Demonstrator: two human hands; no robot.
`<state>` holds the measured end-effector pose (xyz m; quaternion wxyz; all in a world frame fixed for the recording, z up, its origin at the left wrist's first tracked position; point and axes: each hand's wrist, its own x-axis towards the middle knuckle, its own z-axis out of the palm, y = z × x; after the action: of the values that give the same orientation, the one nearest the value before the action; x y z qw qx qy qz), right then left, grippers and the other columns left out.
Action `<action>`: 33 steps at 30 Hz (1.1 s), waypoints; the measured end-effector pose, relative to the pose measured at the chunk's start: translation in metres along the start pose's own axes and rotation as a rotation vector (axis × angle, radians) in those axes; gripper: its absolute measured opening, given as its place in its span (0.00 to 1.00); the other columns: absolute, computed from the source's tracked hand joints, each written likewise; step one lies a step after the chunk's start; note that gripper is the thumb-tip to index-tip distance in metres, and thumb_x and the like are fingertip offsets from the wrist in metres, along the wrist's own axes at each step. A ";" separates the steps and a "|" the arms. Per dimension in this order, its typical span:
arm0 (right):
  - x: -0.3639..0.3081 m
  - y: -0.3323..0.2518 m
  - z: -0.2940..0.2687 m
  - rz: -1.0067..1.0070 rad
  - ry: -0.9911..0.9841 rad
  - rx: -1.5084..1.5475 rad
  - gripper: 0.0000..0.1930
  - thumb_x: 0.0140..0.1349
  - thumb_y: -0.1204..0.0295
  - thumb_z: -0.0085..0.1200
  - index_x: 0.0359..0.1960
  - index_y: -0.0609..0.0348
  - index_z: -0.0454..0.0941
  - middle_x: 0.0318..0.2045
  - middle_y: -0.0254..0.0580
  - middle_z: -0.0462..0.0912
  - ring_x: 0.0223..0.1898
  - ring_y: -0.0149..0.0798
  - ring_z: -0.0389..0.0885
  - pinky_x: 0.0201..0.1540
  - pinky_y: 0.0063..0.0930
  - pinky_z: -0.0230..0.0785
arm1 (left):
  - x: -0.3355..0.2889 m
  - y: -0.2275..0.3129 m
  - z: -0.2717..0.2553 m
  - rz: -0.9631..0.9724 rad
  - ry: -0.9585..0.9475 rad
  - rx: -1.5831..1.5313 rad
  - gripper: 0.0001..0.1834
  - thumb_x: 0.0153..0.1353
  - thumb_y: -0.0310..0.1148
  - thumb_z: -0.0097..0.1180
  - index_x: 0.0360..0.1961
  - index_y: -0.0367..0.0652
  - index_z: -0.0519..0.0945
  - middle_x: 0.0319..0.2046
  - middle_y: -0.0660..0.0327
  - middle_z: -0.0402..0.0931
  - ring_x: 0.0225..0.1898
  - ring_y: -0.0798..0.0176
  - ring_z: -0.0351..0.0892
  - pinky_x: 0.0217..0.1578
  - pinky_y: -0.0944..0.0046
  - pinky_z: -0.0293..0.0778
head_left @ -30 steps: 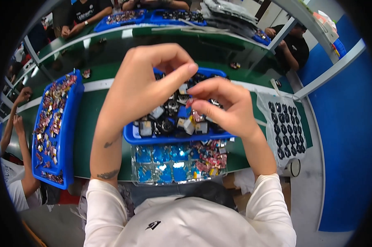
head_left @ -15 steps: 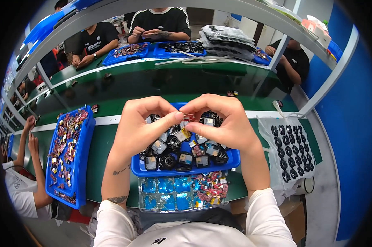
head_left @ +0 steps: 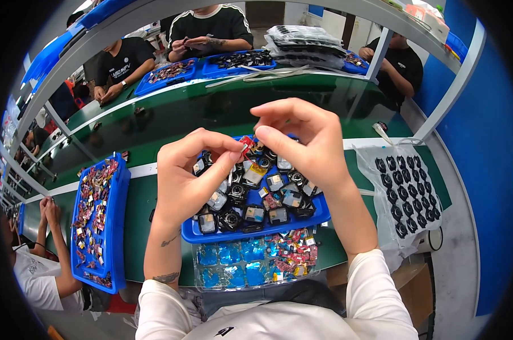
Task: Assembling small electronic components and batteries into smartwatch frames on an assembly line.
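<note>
My left hand (head_left: 193, 173) pinches a small red circuit board (head_left: 247, 145) between thumb and forefinger, over a blue tray. A yellow and silver battery cell (head_left: 255, 173) shows just below the board; I cannot tell whether it is joined to it. To the right and higher, my right hand (head_left: 306, 139) is curled with thumb and forefinger apart, and nothing shows clearly between them. Beneath both hands, the blue tray (head_left: 259, 233) holds many black watch-like cases (head_left: 253, 213) with silver and yellow parts inside.
Nearest me lies a clear blister tray (head_left: 211, 284) with blue-filmed pieces and red boards (head_left: 296, 255). A long blue bin (head_left: 119, 226) of boards stands left. At right, black round parts (head_left: 406, 195) sit on a white sheet. Co-workers sit across and left; a grey shelf frame (head_left: 457, 88) crosses overhead.
My hands have parted: the right moved up and away, while the left keeps the red circuit board. The head view has shifted slightly. The co-worker's hands at left have lowered and come together.
</note>
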<state>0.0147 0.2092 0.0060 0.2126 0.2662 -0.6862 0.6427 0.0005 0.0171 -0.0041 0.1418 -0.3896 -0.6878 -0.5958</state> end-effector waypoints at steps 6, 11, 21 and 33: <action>-0.003 0.000 0.012 -0.754 -0.141 -0.592 0.16 0.37 0.74 0.70 0.30 0.58 0.80 0.24 0.36 0.76 0.22 0.36 0.71 0.23 0.24 0.64 | 0.001 0.001 0.006 -0.025 0.134 0.071 0.06 0.54 0.20 0.57 0.34 0.33 0.82 0.29 0.59 0.81 0.30 0.72 0.78 0.33 0.75 0.72; 0.004 0.008 0.005 -0.640 -0.099 -0.449 0.11 0.43 0.81 0.64 0.31 0.61 0.80 0.25 0.36 0.78 0.23 0.29 0.72 0.24 0.20 0.65 | 0.001 0.000 0.002 -0.139 0.076 -0.065 0.08 0.56 0.24 0.58 0.38 0.34 0.82 0.30 0.59 0.81 0.32 0.72 0.78 0.34 0.74 0.72; 0.000 0.015 -0.003 -0.178 -0.098 0.017 0.08 0.49 0.75 0.63 0.29 0.61 0.77 0.25 0.29 0.77 0.24 0.19 0.71 0.24 0.14 0.61 | -0.002 0.002 0.002 -0.184 -0.068 -0.239 0.08 0.49 0.23 0.65 0.30 0.35 0.78 0.30 0.63 0.75 0.33 0.73 0.74 0.36 0.73 0.71; 0.000 0.017 0.002 -0.117 -0.070 0.044 0.05 0.55 0.73 0.60 0.29 0.63 0.81 0.24 0.31 0.79 0.23 0.19 0.70 0.25 0.13 0.61 | -0.002 0.004 0.004 -0.149 0.006 -0.115 0.07 0.52 0.25 0.63 0.32 0.34 0.80 0.27 0.64 0.77 0.28 0.76 0.72 0.30 0.75 0.68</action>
<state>0.0038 0.2081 -0.0071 0.2199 0.3327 -0.6622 0.6344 0.0052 0.0197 -0.0038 0.0767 -0.3429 -0.6791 -0.6445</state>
